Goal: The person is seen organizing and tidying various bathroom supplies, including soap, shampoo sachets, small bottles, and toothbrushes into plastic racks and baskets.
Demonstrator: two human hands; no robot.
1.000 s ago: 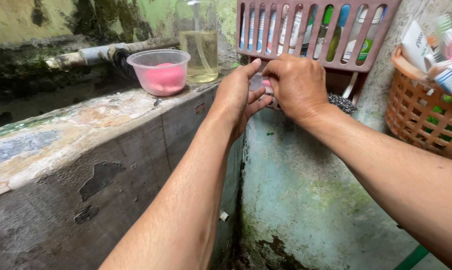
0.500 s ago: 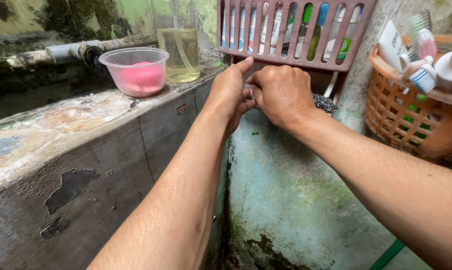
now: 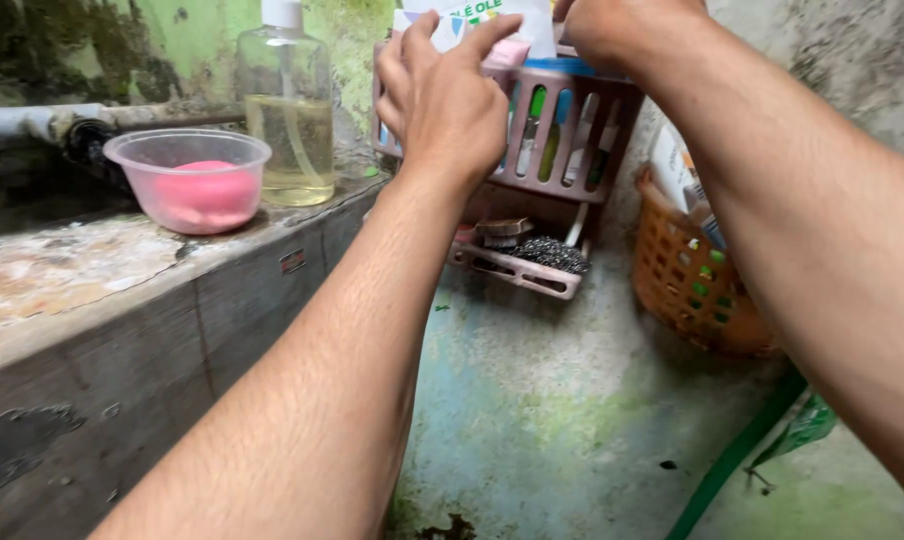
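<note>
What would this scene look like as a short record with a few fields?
Place: worn concrete ledge beside a mossy wall
Left hand: raised at the slatted pink rack, fingers spread near a white packet
Right hand: at the rack's top, mostly cut off by the picture edge
On ledge: clear bowl with something pink inside; pump bottle of yellowish liquid
Below rack: small shelf with a steel scourer
Right: orange basket

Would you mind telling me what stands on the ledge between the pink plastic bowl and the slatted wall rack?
In the head view, a clear pump bottle of yellowish liquid stands between the pink bowl and the slatted rack, which the left hand is reaching to.
</note>
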